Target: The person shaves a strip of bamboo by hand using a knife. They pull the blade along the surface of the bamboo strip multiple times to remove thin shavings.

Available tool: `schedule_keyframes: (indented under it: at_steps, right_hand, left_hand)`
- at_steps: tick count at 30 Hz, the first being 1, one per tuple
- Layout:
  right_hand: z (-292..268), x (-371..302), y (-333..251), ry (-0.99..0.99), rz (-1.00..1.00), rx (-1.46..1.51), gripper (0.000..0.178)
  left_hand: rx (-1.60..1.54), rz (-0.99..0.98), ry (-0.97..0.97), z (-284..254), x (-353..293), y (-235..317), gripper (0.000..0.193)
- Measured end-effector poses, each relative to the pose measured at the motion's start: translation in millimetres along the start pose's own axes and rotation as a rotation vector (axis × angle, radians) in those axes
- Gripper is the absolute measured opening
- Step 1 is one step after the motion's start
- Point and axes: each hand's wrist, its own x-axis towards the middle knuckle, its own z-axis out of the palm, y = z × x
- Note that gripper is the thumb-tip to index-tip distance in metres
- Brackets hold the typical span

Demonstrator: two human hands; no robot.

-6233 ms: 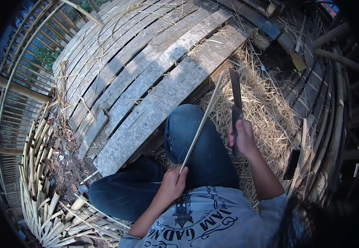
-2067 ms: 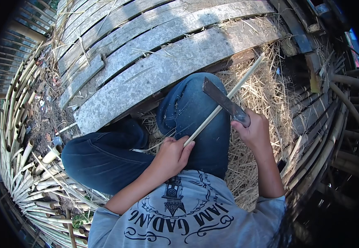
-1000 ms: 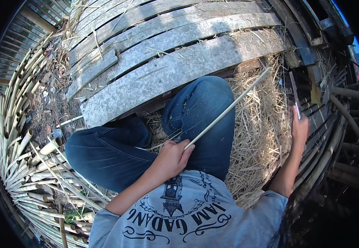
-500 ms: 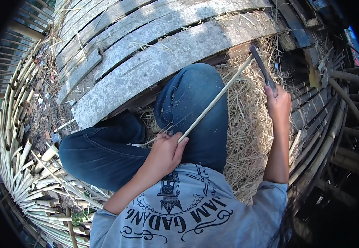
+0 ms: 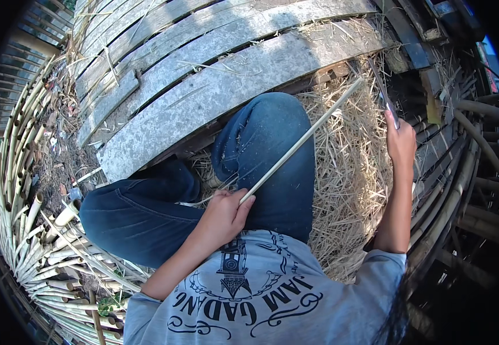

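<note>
My left hand [image 5: 224, 214] is closed around the near end of a thin, pale bamboo stick [image 5: 304, 139]. From there the stick slants up and to the right across my bent knee, its far tip over the straw. My right hand [image 5: 401, 141] grips a long, narrow knife [image 5: 383, 92] by its lower end, most of the handle being hidden in the fingers. The blade points away from me, just right of the stick's far tip and apart from it. A thin strip also shows beside my left hand, but I cannot tell whether it is held.
Grey wooden planks [image 5: 215, 86] form a slatted platform in front of my knees. Straw-like shavings [image 5: 347, 190] cover the ground to the right of my leg. Many cut bamboo poles [image 5: 68, 276] lie at the left, and more poles [image 5: 456, 178] line the right side.
The knife has moved right, away from the stick's tip, and its blade has turned. My right hand has shifted right and slightly nearer. The stick's far end has swung slightly right.
</note>
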Motion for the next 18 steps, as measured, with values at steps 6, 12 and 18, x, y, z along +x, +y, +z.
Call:
schedule_keyframes:
  at_steps: [6,12,18]
  right_hand:
    - [-0.7,-90.7,-30.9,-0.150,-0.382,0.453,0.068]
    - [50.6,-77.1,-49.8,-0.224,-0.744,0.276,0.081]
    - [36.8,-31.1,-27.0,-0.017,-0.704,0.110,0.085]
  left_hand:
    - [-0.011,-0.071,-0.051,-0.2,3.9,6.2,0.027]
    - [-0.027,-0.039,-0.069,-5.9,3.6,0.1,0.023]
    - [-0.062,-0.120,-0.096,-1.3,12.1,8.8,0.032]
